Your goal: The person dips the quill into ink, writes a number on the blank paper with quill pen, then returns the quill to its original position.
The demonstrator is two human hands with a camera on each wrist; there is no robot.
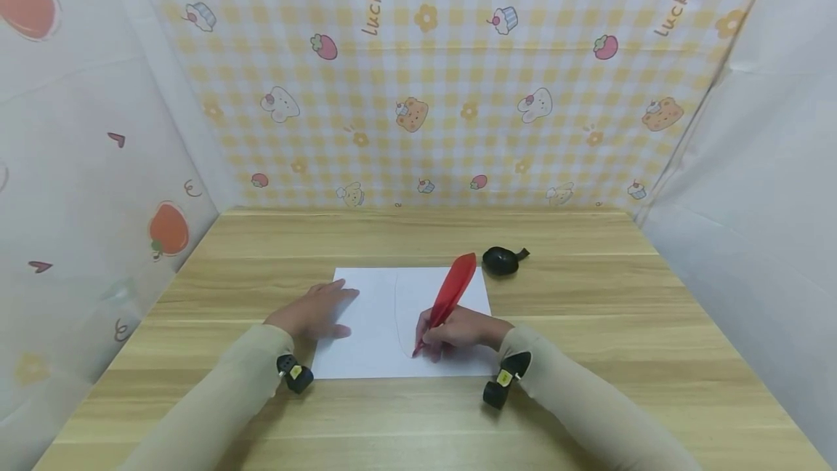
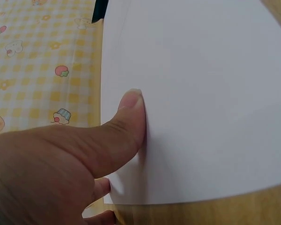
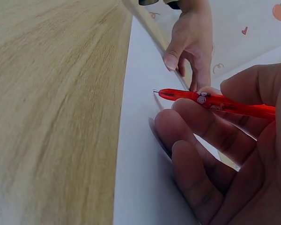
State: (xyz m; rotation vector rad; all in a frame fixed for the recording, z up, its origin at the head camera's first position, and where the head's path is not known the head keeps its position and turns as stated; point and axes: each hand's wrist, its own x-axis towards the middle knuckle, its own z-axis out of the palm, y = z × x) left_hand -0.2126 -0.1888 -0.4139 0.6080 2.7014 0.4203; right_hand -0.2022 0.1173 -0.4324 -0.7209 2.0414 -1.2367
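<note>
A white sheet of paper (image 1: pixel 366 355) lies on the table, with a thin curved line running down its middle. My right hand (image 1: pixel 458 329) pinches a red pen with a feather-shaped top (image 1: pixel 455 286); its tip meets the paper at the lower end of the line. In the right wrist view, the red pen (image 3: pixel 215 102) sits between thumb and fingers of the right hand (image 3: pixel 234 154). My left hand (image 1: pixel 320 311) rests on the paper's left edge, fingers spread. The left wrist view shows the left hand (image 2: pixel 61 154) with its thumb on the paper (image 2: pixel 201 103).
A small black object (image 1: pixel 500 261) with a short tail stands on the wooden table (image 1: pixel 261 238) just past the paper's upper right corner. A yellow checked cloth (image 1: pixel 445 78) hangs behind the table, and white cloths hang at both sides.
</note>
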